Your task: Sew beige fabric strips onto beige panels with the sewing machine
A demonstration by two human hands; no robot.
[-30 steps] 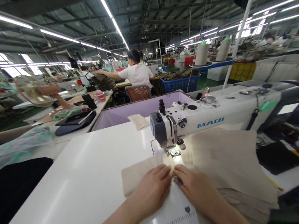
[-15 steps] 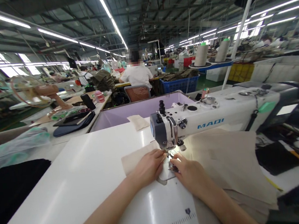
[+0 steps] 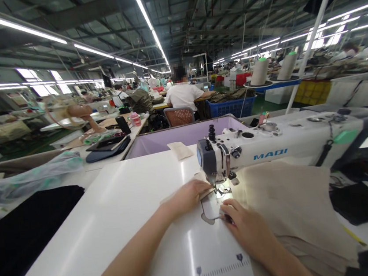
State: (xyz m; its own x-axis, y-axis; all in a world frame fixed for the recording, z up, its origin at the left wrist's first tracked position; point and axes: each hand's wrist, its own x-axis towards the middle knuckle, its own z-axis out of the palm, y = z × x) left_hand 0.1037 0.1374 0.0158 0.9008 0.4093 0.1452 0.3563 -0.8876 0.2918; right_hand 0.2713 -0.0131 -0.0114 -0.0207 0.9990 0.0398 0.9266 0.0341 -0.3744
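Note:
My left hand point(image 3: 189, 196) lies to the left of the needle area of a white sewing machine point(image 3: 291, 143). Its fingers are closed on a small beige fabric piece point(image 3: 206, 193), largely hidden under the hand. To the right and nearer me, my right hand point(image 3: 248, 223) is curled around a small dark tool, apparently thread snips point(image 3: 228, 218), mostly covered by the fingers. Between the hands, the metal needle plate point(image 3: 211, 205) lies bare under the machine's lamp. A large beige fabric panel point(image 3: 286, 192) spreads under the machine arm, beside my right hand.
Another beige piece point(image 3: 180, 150) lies at the white table's point(image 3: 123, 216) far edge, by a lilac-lined bin point(image 3: 170, 137). Thread cones point(image 3: 259, 72) stand at back right. Black cloth point(image 3: 38, 230) lies left. A person in a white shirt point(image 3: 183, 94) sits ahead.
My right hand has drawn back from the needle toward me with the small dark tool. The left hand stays by the needle, its fabric now more hidden. The whole view has shifted.

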